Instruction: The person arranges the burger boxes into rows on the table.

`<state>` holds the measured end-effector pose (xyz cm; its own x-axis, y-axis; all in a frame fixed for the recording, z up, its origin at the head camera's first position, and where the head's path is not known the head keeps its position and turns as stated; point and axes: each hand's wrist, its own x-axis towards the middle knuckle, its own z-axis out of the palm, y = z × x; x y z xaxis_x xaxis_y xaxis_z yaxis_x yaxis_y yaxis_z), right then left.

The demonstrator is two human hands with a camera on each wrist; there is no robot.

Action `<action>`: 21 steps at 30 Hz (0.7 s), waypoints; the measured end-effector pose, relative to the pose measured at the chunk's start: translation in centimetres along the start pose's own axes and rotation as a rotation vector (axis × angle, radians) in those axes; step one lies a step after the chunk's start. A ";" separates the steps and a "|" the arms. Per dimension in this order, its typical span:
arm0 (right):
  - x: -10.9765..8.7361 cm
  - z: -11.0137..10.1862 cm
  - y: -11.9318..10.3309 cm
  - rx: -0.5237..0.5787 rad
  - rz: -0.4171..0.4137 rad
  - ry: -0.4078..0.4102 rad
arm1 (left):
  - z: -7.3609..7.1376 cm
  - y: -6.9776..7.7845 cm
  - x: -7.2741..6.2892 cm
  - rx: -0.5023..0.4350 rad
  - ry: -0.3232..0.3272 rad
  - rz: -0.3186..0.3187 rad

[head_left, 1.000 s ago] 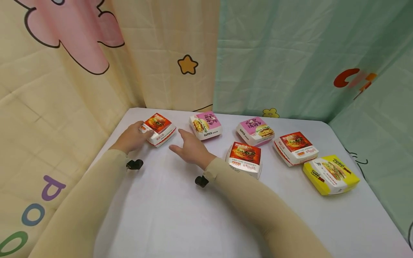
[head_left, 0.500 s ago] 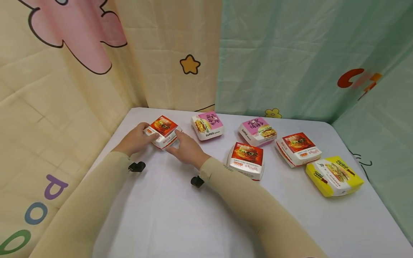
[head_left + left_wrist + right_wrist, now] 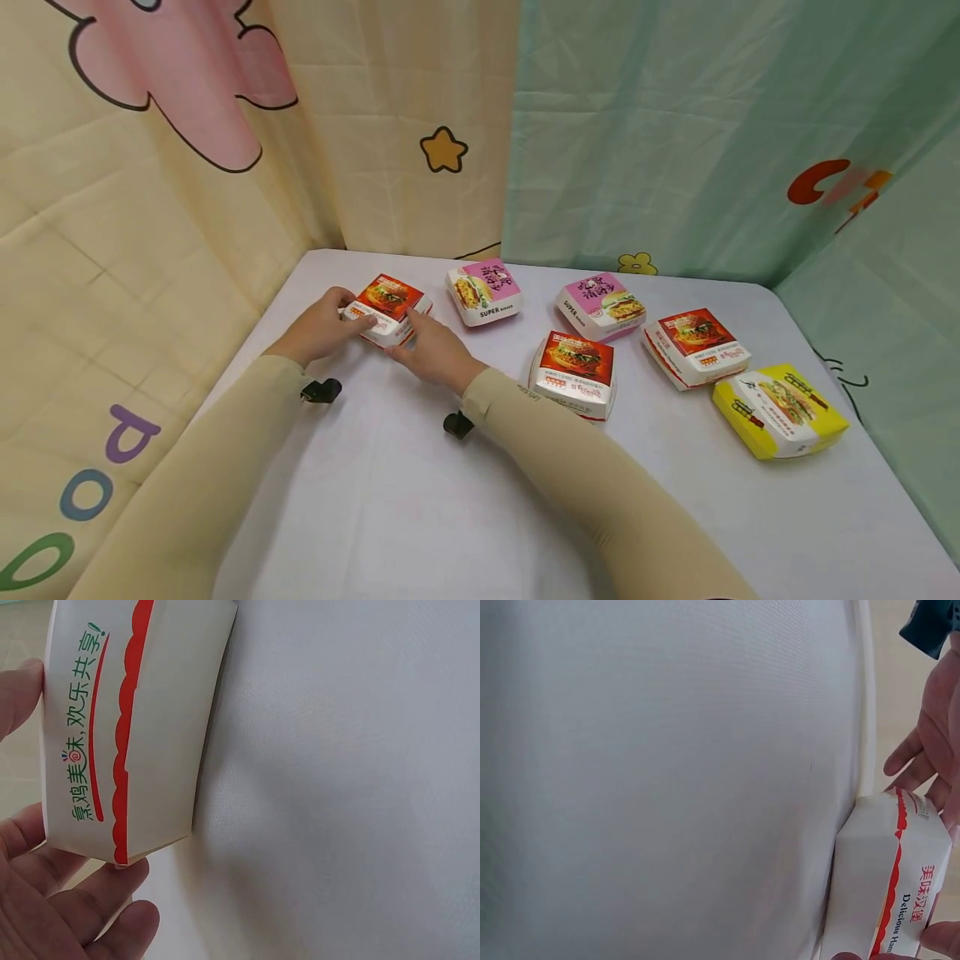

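Between the two hands, at the table's far left, a red-and-white burger box (image 3: 390, 297) with a burger picture on its lid sits in the head view. My left hand (image 3: 318, 325) grips its left side, thumb over the near lid edge. From the right, my right hand (image 3: 437, 346) pinches the near right corner with thumb and finger. Up close in the left wrist view, the box's white side (image 3: 161, 712) shows a red scalloped band, with left fingers (image 3: 82, 907) around its end. The right wrist view shows the burger box (image 3: 877, 862), right fingertips (image 3: 945, 939) at its lower edge.
Two pink-and-white burger boxes, one left (image 3: 484, 292) and one right (image 3: 600, 306), stand along the back. Nearer are two more red-and-white boxes, one central (image 3: 573, 375) and one farther right (image 3: 696, 346). A yellow box (image 3: 780, 410) lies near the right edge. Printed curtains (image 3: 600, 150) surround the white table (image 3: 420, 517).
My right hand has come left from beside the box onto its right corner. The box has shifted slightly right and nearer, turning a little, with my left hand still on it.
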<state>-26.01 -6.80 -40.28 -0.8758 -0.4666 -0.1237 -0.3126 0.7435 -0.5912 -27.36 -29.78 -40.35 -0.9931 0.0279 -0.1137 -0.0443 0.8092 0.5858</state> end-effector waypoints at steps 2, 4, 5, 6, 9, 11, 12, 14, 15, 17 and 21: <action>0.0 0.1 0.0 0.008 0.009 -0.006 | 0.0 0.1 -0.1 0.002 0.001 -0.002; 0.1 0.2 0.1 0.014 0.013 -0.008 | 0.0 0.2 -0.3 0.003 0.000 -0.007; 0.2 0.2 0.2 0.015 0.014 -0.008 | 0.0 0.3 -0.4 0.004 0.000 -0.007; 0.2 0.3 0.2 0.015 0.015 -0.009 | 0.0 0.3 -0.4 0.005 0.000 -0.006; 0.3 0.3 0.3 0.024 0.017 -0.010 | 0.0 0.4 -0.6 -0.003 -0.004 -0.003; 0.3 0.3 0.4 0.050 0.022 -0.003 | 0.0 0.4 -0.7 -0.010 -0.009 0.000; 0.4 0.3 0.4 0.065 0.027 0.002 | 0.0 0.4 -0.7 -0.010 -0.013 0.002; 0.4 0.3 0.5 0.110 0.037 0.021 | 0.0 0.3 -0.7 -0.014 -0.015 0.004; 0.4 0.3 0.5 0.133 0.044 0.034 | 0.0 0.2 -0.7 -0.015 -0.016 0.004; 0.4 0.3 0.5 0.174 0.059 0.056 | 0.0 0.1 -0.7 -0.019 -0.019 0.003; 0.4 0.4 0.7 0.225 0.079 0.085 | -0.1 -0.1 -0.7 -0.040 -0.026 0.004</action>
<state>-26.40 -6.72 -41.07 -0.9249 -0.3625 -0.1149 -0.1606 0.6464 -0.7459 -26.63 -29.94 -40.24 -0.9902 0.0464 -0.1318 -0.0455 0.7848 0.6181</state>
